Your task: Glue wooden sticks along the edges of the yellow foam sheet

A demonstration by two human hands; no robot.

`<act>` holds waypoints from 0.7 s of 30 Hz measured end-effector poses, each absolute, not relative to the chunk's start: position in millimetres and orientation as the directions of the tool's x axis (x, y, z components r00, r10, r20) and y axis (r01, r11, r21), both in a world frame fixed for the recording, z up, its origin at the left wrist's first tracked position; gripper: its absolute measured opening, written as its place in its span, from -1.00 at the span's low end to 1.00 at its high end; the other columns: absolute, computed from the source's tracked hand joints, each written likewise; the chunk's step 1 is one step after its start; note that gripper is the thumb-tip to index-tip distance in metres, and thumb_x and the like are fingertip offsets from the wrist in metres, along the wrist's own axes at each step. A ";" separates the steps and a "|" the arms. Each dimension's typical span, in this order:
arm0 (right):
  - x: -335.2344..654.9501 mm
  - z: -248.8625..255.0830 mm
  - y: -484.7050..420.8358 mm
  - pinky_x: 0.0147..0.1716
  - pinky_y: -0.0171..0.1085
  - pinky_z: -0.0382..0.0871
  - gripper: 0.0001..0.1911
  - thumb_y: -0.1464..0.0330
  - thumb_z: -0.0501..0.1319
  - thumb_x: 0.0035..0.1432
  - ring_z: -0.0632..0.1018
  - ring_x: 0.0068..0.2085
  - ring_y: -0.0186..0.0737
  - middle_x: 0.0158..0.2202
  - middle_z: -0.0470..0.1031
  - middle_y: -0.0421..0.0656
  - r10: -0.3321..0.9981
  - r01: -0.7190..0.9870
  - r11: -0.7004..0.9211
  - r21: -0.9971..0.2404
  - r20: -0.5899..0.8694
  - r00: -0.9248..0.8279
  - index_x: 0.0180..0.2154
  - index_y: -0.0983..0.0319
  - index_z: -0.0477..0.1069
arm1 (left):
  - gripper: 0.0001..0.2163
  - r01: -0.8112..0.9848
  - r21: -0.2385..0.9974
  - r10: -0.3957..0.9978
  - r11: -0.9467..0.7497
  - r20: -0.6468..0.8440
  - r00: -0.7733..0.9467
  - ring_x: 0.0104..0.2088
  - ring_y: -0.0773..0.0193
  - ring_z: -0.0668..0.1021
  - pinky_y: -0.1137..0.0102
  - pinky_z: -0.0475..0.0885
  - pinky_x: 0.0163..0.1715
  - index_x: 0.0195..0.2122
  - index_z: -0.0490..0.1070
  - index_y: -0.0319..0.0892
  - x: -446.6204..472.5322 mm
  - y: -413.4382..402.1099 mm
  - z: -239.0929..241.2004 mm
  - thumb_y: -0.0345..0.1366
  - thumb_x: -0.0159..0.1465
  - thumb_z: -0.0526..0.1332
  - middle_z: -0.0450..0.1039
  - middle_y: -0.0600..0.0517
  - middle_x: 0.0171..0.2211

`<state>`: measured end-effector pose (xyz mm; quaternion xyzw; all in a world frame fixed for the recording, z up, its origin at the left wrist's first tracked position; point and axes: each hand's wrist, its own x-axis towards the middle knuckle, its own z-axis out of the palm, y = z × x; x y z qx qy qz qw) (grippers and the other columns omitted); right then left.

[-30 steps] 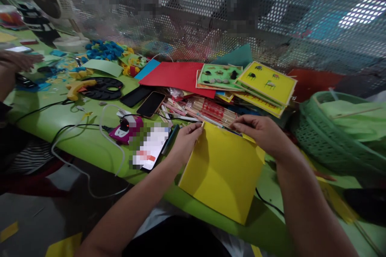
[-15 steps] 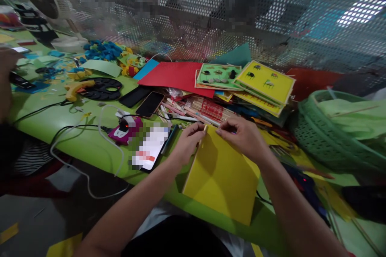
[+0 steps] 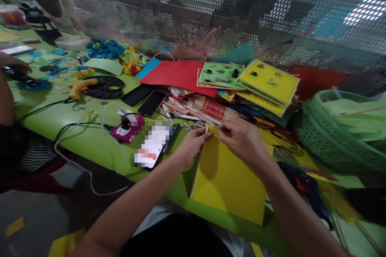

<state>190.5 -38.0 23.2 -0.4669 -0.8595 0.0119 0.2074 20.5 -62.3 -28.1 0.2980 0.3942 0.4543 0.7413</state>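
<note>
A yellow board (image 3: 232, 180) lies slanted on the green table, a thin pale wooden strip along its left edge. My left hand (image 3: 194, 144) pinches the board's far left corner, thumb on top, where the pale strip end shows at the fingertips. Just to the right, my right hand (image 3: 241, 138) is over the far edge of the board with thumb and fingers pressed together. Whatever sits in that pinch is too small or hidden to make out.
Beyond my hands lie wooden sticks (image 3: 215, 108) and decorated cards (image 3: 271, 82). A lit phone (image 3: 152, 148) and purple adapter (image 3: 126, 128) with cables are left. At right are a green basket (image 3: 328, 136) and a dark blue glue gun (image 3: 307, 186). A co-worker's hand (image 3: 15, 63) is far left.
The yellow board has turned a little, its near end swinging right. My right fingers have drawn together more tightly and sit slightly farther from my left fingertips. The co-worker's hand has moved.
</note>
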 end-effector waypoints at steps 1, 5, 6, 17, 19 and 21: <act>190.5 22.2 -37.4 -0.33 -0.23 0.24 -0.83 0.40 0.16 0.20 0.48 -0.37 -0.17 -0.43 0.54 -0.09 0.802 0.798 0.567 -0.205 0.357 -0.479 -0.42 0.21 0.48 | -0.64 -0.439 0.799 0.908 0.411 -0.316 0.275 -0.45 0.28 0.60 0.46 0.39 -0.42 -0.19 0.62 -0.22 20.5 -62.4 -27.9 -0.11 0.06 0.53 0.61 -0.03 -0.43; 191.3 22.2 -37.0 -0.32 -0.24 0.26 -0.83 0.41 0.15 0.21 0.49 -0.36 -0.17 -0.42 0.54 -0.10 0.803 0.789 0.571 -0.227 0.354 -0.479 -0.41 0.21 0.46 | -0.65 -0.445 0.795 0.908 0.413 -0.324 0.265 -0.45 0.28 0.60 0.46 0.38 -0.43 -0.19 0.62 -0.21 20.1 -62.7 -27.9 -0.11 0.09 0.52 0.61 -0.02 -0.43; 191.6 23.2 -37.4 -0.32 -0.24 0.26 -0.83 0.41 0.14 0.21 0.50 -0.36 -0.18 -0.41 0.54 -0.10 0.809 0.787 0.567 -0.243 0.346 -0.476 -0.41 0.21 0.46 | -0.66 -0.447 0.794 0.909 0.413 -0.324 0.263 -0.46 0.29 0.60 0.46 0.38 -0.44 -0.19 0.62 -0.21 20.0 -62.7 -28.1 -0.12 0.10 0.52 0.61 -0.03 -0.44; 203.9 33.3 -32.5 -0.30 -0.25 0.34 -0.77 0.28 0.16 0.30 0.60 -0.30 -0.16 -0.30 0.67 -0.14 0.871 0.706 0.474 -0.526 0.162 -0.464 -0.29 0.18 0.58 | -0.67 -0.472 0.789 0.918 0.393 -0.303 0.257 -0.46 0.28 0.60 0.47 0.38 -0.47 -0.18 0.61 -0.20 17.6 -61.5 -33.8 -0.12 0.12 0.50 0.61 -0.04 -0.41; 203.7 34.1 -32.6 -0.30 -0.24 0.33 -0.78 0.26 0.19 0.29 0.60 -0.29 -0.16 -0.31 0.66 -0.15 0.873 0.715 0.467 -0.520 0.144 -0.466 -0.30 0.17 0.58 | -0.65 -0.475 0.790 0.919 0.388 -0.296 0.260 -0.43 0.25 0.61 0.45 0.42 -0.43 -0.17 0.61 -0.21 17.7 -61.5 -33.7 -0.11 0.10 0.51 0.62 -0.05 -0.40; 201.7 34.6 -33.7 -0.30 -0.24 0.32 -0.81 0.28 0.21 0.26 0.59 -0.30 -0.16 -0.34 0.64 -0.14 0.875 0.737 0.469 -0.486 0.145 -0.462 -0.32 0.18 0.56 | -0.63 -0.478 0.790 0.921 0.384 -0.289 0.263 -0.42 0.24 0.62 0.43 0.45 -0.39 -0.17 0.61 -0.22 18.2 -61.8 -33.1 -0.10 0.09 0.51 0.62 -0.05 -0.40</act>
